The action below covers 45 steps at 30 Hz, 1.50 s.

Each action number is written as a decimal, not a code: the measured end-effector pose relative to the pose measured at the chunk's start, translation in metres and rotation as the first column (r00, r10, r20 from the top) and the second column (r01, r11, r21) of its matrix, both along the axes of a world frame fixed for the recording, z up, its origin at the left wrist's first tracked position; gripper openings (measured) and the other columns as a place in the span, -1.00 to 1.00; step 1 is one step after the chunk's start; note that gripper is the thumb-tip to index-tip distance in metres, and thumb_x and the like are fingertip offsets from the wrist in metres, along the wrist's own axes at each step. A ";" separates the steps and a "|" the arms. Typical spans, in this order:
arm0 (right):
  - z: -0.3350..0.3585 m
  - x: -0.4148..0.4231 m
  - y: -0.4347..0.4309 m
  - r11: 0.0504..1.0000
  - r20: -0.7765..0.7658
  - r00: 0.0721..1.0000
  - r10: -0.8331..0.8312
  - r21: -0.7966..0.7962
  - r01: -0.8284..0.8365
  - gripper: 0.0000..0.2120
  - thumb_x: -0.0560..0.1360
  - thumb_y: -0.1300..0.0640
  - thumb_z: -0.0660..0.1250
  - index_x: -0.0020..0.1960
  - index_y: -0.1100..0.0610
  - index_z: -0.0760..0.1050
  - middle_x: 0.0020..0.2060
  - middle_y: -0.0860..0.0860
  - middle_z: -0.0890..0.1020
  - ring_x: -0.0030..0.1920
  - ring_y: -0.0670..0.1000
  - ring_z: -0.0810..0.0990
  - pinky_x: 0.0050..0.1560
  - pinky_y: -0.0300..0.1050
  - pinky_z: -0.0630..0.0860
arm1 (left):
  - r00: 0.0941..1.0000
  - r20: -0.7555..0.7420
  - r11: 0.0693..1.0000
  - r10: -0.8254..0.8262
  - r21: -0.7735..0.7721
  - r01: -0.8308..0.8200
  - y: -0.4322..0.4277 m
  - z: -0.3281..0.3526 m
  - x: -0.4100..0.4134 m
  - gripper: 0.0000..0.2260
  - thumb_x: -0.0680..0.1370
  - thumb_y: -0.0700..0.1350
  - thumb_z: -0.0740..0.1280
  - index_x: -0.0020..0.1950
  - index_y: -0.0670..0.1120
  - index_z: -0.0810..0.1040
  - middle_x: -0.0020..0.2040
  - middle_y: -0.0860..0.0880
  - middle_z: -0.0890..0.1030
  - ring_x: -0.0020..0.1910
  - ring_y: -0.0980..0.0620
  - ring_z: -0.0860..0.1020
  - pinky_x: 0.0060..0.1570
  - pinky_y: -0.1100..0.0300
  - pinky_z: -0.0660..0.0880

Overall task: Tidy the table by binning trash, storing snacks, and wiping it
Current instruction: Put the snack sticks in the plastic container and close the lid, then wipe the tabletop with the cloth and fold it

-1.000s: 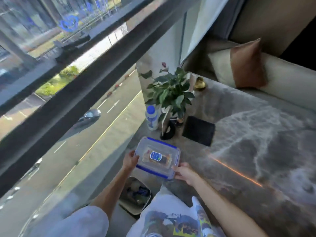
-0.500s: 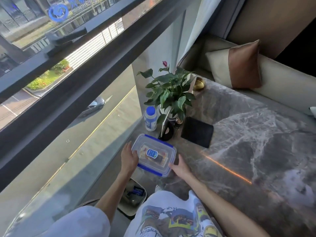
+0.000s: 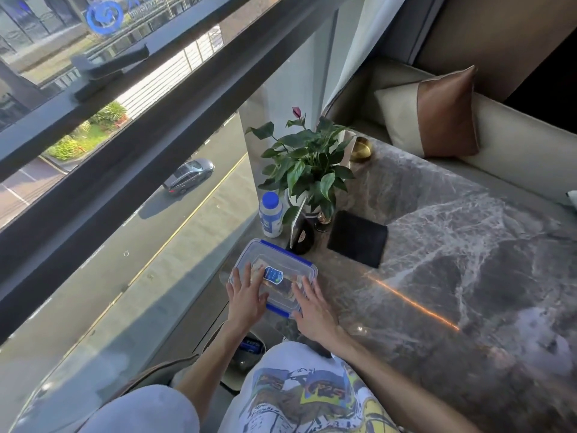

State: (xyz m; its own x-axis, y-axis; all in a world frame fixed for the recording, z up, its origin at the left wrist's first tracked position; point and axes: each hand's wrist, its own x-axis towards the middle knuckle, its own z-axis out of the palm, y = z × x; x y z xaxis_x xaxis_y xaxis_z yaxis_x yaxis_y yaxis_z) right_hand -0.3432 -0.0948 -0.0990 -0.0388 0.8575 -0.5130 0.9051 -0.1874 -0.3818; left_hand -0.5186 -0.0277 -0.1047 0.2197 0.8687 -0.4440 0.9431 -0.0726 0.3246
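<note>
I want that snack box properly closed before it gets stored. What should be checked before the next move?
1. Lid on the snack box: ok, the blue-rimmed lid covers it.
2. Hands placed to press: ok, the left hand and right hand lie flat on the lid's near side.
3. Side clips snapped down: cannot tell, they are too small to read.
4. Box fully supported by the table: cannot tell, it sits at the window-side corner and may overhang.
5. Neighbours clear of the box: ok, the bottle and potted plant stand behind it, apart.
</note>
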 end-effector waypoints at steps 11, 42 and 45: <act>0.000 0.004 0.000 0.999 0.014 1.000 0.026 -0.026 -0.026 -0.32 0.62 0.02 0.15 0.59 0.00 -0.18 0.59 0.03 -0.22 0.57 0.10 -0.30 0.56 0.04 -0.03 | 1.000 -0.010 1.000 0.014 -0.001 -0.014 0.000 0.008 0.004 -0.47 0.62 -0.02 0.20 0.55 0.17 0.08 0.62 -0.02 -0.05 0.59 -0.19 -0.19 0.54 -0.25 -0.10; -0.051 0.202 0.075 0.951 0.132 0.952 -0.275 -0.105 0.289 -0.42 0.62 -0.06 0.06 0.59 -0.02 0.00 0.60 0.00 -0.01 0.59 0.05 0.01 0.55 0.04 0.03 | 0.892 0.077 0.817 0.446 -0.441 -0.371 0.121 -0.031 0.267 -0.49 0.56 -0.01 0.33 0.39 -0.30 0.39 0.34 -0.29 0.50 0.35 -0.24 0.46 0.37 -0.02 0.39; -0.049 0.204 0.079 0.946 0.118 0.949 -0.291 -0.116 0.304 -0.45 0.63 -0.09 0.04 0.58 -0.02 0.06 0.60 -0.01 0.03 0.59 0.04 0.04 0.56 0.05 0.02 | 0.853 0.124 0.780 0.508 -0.485 -0.394 0.120 -0.034 0.269 -0.55 0.54 -0.05 0.36 0.31 -0.33 0.49 0.24 -0.30 0.58 0.27 -0.22 0.55 0.27 0.02 0.48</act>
State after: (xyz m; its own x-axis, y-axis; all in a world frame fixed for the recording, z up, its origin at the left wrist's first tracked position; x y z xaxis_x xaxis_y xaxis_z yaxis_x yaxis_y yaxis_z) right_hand -0.1389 -0.0156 -0.1481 0.2638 0.7469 -0.6103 0.8321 -0.4963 -0.2477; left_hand -0.2492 0.0922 -0.1391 -0.0028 0.6273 -0.7787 0.7215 0.5405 0.4328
